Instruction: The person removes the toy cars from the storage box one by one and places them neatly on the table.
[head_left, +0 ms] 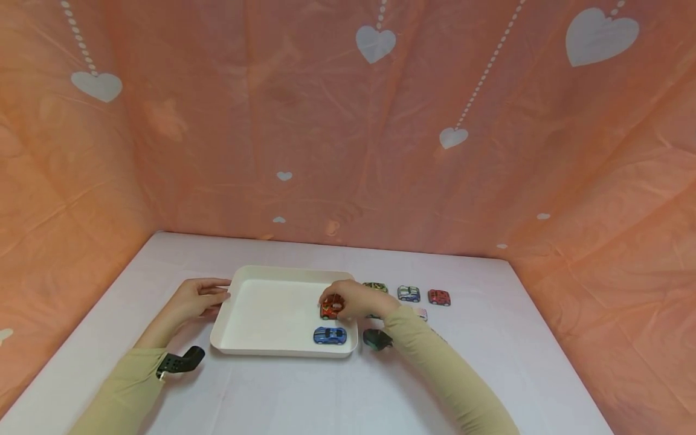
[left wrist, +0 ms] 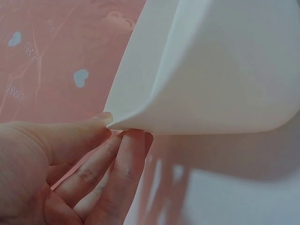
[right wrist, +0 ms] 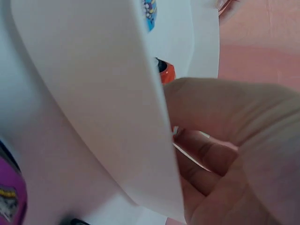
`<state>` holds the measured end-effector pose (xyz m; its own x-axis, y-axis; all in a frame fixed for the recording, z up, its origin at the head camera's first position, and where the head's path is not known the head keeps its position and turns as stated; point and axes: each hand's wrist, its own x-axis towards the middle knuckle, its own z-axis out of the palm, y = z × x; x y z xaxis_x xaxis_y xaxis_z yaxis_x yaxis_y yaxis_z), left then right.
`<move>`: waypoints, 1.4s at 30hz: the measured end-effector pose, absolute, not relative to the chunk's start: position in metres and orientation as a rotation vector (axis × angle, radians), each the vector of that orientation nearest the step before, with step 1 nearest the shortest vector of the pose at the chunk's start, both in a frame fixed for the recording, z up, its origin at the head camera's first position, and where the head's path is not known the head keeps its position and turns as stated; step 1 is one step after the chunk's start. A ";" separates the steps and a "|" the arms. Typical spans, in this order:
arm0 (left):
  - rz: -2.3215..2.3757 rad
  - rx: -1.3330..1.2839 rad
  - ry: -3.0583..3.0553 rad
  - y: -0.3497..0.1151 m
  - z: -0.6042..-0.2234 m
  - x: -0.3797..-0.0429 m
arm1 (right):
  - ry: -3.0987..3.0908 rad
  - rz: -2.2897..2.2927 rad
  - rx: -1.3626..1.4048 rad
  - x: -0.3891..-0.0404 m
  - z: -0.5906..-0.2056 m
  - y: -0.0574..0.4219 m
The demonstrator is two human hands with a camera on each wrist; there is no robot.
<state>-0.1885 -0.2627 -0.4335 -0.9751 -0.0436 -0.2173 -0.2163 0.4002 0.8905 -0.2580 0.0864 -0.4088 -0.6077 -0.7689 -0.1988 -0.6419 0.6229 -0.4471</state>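
Observation:
A shallow white tray [head_left: 272,314] stands on the table. My left hand [head_left: 196,299] holds its left rim; in the left wrist view the thumb lies at the rim with fingertips just below. Over the tray's right part, my right hand [head_left: 350,298] grips a red toy car [head_left: 328,310], which the fingers partly cover. Nearer the front wall, a blue toy car [head_left: 330,336] with dark stripes sits in the tray. In the right wrist view the tray wall [right wrist: 103,93] hides some fingertips, and a bit of the red car [right wrist: 168,72] shows beyond it.
Right of the tray are a yellow-green car [head_left: 376,287], a white-and-blue car [head_left: 409,294] and a red car [head_left: 439,297]. A pale pink car [head_left: 420,313] is partly behind the right sleeve [head_left: 440,362]. A purple car [right wrist: 10,192] shows outside the tray.

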 end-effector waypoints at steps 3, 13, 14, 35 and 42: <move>1.621 -0.234 2.489 -0.262 -0.433 -0.189 | 2.458 -0.510 -1.127 -0.258 -0.408 0.088; 1.641 -0.214 2.487 -0.262 -0.432 -0.191 | 2.433 -0.655 -1.163 -0.256 -0.395 0.097; 1.643 -0.207 2.488 -0.262 -0.431 -0.191 | 2.433 -0.660 -1.176 -0.256 -0.394 0.099; 1.681 -0.125 2.490 -0.263 -0.432 -0.183 | 2.533 -0.744 -1.178 -0.249 -0.372 0.173; 1.691 -0.159 2.476 -0.263 -0.434 -0.185 | 2.618 -0.706 -1.069 -0.244 -0.373 0.204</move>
